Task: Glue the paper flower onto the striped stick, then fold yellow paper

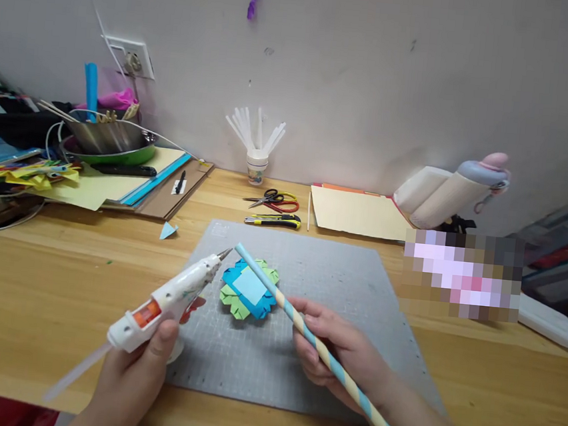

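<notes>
My left hand (130, 376) grips a white hot glue gun (170, 299), whose metal nozzle points up and right, almost touching the tip of a striped blue and cream paper stick (298, 321). My right hand (335, 358) holds that stick, which slants from the lower right up to the nozzle. Under the stick's upper end, a folded paper flower (249, 290) in blue and green lies flat on the grey cutting mat (299, 368).
Scissors (272, 200) and a yellow utility knife (273, 221) lie behind the mat. A cup of white sticks (257, 163) stands by the wall. A metal pan (105, 139), papers and cords crowd the left. A cream folder (359, 213) and a padded roll (447, 192) sit on the right.
</notes>
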A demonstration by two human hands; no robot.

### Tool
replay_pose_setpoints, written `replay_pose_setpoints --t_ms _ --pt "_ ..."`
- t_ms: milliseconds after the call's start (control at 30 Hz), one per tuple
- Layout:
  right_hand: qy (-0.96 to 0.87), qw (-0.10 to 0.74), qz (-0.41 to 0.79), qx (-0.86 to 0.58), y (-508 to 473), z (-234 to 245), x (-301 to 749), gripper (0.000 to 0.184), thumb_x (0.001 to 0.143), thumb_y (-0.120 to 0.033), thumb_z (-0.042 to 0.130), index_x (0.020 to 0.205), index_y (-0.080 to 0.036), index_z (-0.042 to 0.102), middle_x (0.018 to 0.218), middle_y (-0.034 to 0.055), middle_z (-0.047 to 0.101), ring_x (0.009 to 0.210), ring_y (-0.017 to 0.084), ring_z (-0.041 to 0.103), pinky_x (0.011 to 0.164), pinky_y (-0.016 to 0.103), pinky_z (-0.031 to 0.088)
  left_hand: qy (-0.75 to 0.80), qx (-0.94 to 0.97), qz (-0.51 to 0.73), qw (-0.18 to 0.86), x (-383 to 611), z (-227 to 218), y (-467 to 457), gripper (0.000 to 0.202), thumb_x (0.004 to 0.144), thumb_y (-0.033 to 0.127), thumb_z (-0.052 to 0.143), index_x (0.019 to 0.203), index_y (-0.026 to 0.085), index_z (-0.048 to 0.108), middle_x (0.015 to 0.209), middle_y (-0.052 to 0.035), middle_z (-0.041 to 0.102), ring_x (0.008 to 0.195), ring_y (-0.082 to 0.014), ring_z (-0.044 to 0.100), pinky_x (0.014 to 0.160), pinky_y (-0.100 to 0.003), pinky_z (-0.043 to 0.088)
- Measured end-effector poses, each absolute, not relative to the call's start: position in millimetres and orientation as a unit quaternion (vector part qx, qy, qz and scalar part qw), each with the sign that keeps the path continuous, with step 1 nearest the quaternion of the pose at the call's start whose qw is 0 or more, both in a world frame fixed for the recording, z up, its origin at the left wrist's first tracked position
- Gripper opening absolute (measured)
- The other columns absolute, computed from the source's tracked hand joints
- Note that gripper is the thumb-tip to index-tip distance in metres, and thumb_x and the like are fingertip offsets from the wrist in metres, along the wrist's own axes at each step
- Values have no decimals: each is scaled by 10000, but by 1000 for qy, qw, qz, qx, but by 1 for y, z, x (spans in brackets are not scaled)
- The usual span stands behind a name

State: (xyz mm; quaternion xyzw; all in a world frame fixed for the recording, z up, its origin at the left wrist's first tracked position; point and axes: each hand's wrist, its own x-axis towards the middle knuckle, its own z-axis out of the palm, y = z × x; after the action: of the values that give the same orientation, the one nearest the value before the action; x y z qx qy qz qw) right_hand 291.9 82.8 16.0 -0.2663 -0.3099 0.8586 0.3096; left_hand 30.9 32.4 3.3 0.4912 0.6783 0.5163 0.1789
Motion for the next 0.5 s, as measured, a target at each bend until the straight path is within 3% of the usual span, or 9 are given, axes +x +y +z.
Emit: replay_pose_setpoints --t_ms 167,500 --pt "-375 322 822 -283 82 10 289 404 773 -401 653 1053 -154 497 427 -74 479 333 53 311 327 156 210 672 431 549 245 29 -11 34 480 678 613 620 950 219 650 955 -47 715 957 -264 641 843 -337 515" --pt "-410 324 792 -314 79 7 285 272 823 -359 575 981 -149 504 416 -77 485 348 54 342 389 172 229 650 540 495 201 35 -10 34 293 811 499 527 925 245 620 814 6 674 755 -186 620 719 -271 506"
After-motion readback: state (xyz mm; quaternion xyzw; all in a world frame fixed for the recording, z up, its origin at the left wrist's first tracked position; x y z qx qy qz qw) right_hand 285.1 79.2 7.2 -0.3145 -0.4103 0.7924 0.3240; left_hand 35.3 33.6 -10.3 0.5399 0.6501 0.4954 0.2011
